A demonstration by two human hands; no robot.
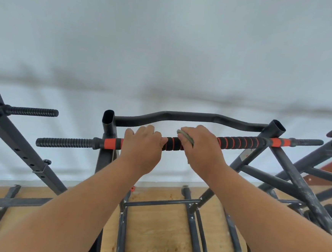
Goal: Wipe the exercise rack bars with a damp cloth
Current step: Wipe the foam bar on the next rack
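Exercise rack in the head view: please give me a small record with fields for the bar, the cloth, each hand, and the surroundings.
bar: padded bar, black foam with orange stripes, running across the rack, ribbed black ends
cloth: olive cloth, pressed on the bar under the right hand
left hand: left hand curled over the bar, grip beside the orange sleeve
right hand: right hand holds the cloth around the bar
behind: curved black bar, white wall
below: wooden floor
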